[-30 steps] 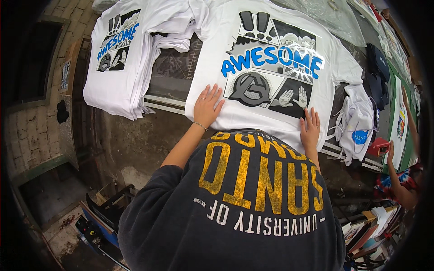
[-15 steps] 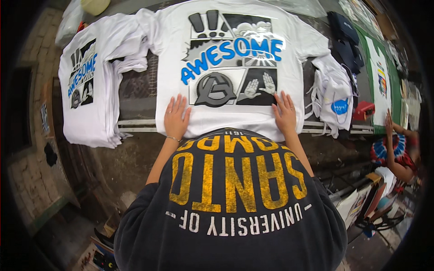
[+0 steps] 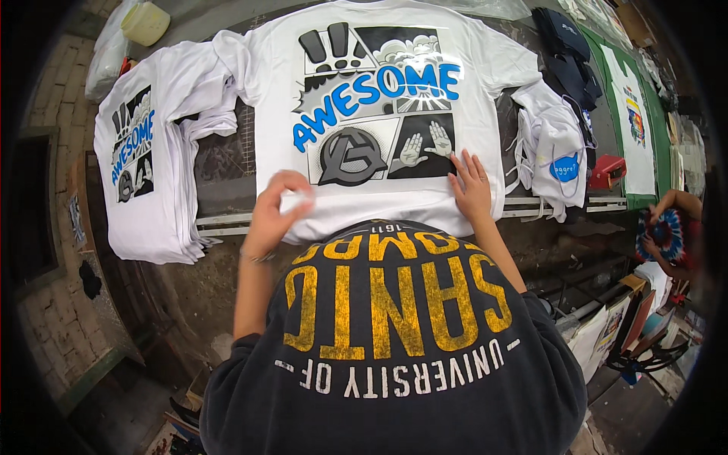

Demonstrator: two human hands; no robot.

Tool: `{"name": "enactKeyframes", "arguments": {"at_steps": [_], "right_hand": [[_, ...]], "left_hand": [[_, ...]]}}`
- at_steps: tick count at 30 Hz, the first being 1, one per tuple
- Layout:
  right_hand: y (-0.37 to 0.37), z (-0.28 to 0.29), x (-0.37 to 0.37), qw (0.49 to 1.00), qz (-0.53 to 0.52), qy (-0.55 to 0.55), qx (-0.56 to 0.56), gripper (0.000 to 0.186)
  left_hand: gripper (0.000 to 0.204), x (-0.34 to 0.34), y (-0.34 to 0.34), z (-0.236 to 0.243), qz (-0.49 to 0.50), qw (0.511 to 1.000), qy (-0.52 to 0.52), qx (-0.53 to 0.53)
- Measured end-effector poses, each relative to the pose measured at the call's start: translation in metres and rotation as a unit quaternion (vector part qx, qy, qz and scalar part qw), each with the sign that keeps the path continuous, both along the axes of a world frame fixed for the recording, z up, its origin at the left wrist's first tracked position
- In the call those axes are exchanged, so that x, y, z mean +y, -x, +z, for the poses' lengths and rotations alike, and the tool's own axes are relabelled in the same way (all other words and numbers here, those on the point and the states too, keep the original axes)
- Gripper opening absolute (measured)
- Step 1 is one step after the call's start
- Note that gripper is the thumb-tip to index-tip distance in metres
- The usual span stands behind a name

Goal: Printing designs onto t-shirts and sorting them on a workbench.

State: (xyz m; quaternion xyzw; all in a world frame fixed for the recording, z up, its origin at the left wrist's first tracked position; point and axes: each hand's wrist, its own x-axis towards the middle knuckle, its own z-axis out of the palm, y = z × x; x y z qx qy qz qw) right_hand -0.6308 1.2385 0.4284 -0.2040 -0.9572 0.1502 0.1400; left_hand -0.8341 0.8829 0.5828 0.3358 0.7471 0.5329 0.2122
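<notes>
Spread out in front of me is a white T-shirt (image 3: 280, 136), with a black, grey and blue comic-style print on it. My right hand (image 3: 472, 189) rests on the shirt by the print's lower right corner, its fingers stretched out. Over the shirt's lower left part, my left hand (image 3: 279, 208) is bent, with white cloth showing between thumb and fingers. Its fingertips are slightly blurred, and it appears to hold nothing.
A stack of white T-shirts (image 3: 159, 205) with the same print hangs over the table edge at left. To the right are a white drawstring bag (image 3: 550, 144), dark folded cloth (image 3: 561, 38) and a red box (image 3: 607, 172). Another person's arm (image 3: 679, 201) shows at far right.
My left hand has lifted from lying flat and bent its fingers, moving a little left and nearer to me. My right hand stays on the shirt. The other person's arms have moved.
</notes>
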Motion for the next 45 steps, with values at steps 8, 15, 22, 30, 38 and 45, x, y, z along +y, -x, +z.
{"name": "enactKeyframes", "arguments": {"at_steps": [8, 15, 22, 30, 38, 45], "right_hand": [[0.001, 0.001, 0.000, 1.000, 0.011, 0.008, -0.004, 0.042], [0.000, 0.001, 0.000, 1.000, 0.004, 0.005, -0.006, 0.043], [0.001, 0.002, 0.000, 1.000, 0.004, 0.007, -0.007, 0.043], [0.001, 0.004, -0.002, 1.000, -0.002, 0.010, -0.014, 0.041], [0.001, 0.002, 0.000, 1.000, -0.006, 0.005, -0.002, 0.044], [-0.019, 0.019, 0.035, 0.960, -0.095, 0.177, 0.193, 0.049]], "left_hand": [[0.022, 0.024, -0.024, 0.123, -0.532, 0.823, -0.187, -0.071], [0.021, 0.021, -0.012, 0.118, -0.525, 0.845, -0.105, -0.014], [0.017, 0.029, -0.010, 0.131, -0.534, 0.838, -0.073, 0.084], [0.017, 0.031, -0.020, 0.130, -0.458, 0.831, -0.138, 0.284], [0.012, 0.053, -0.034, 0.128, -0.357, 0.865, -0.151, 0.320], [0.019, 0.080, -0.013, 0.092, -0.158, 0.982, -0.101, 0.003]]}}
